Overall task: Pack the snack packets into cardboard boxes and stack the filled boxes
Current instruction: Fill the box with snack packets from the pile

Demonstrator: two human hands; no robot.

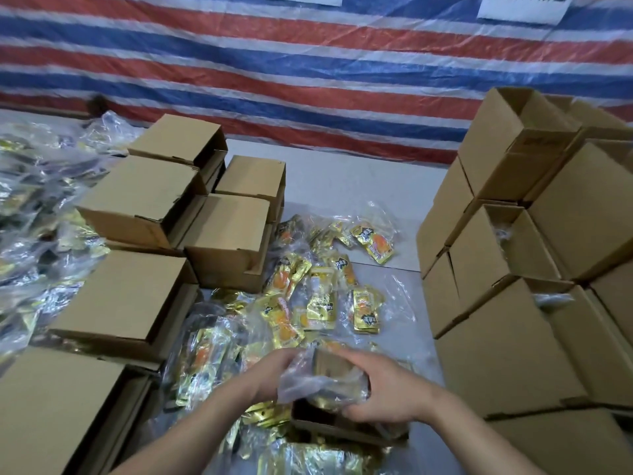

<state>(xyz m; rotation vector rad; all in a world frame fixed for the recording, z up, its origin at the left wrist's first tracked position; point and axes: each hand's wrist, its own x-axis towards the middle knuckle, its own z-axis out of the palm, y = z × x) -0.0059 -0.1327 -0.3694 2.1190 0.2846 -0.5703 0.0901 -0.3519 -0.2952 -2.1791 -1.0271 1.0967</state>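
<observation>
My left hand [270,378] and my right hand [390,392] both grip a clear plastic bag of gold snack packets [318,378] over a small open cardboard box [329,423] near the table's front. The bag's lower part sits in the box opening. Loose gold and orange snack packets [322,289] in clear bags lie scattered across the middle of the table. More packets [308,457] lie in front of the box.
Closed flat boxes [137,197] are stacked at the left, with a heap of bagged packets [41,207] beyond them. A tall stack of boxes [513,303], some open at the side, rises at the right. A striped tarp [308,80] hangs behind the grey table [359,180].
</observation>
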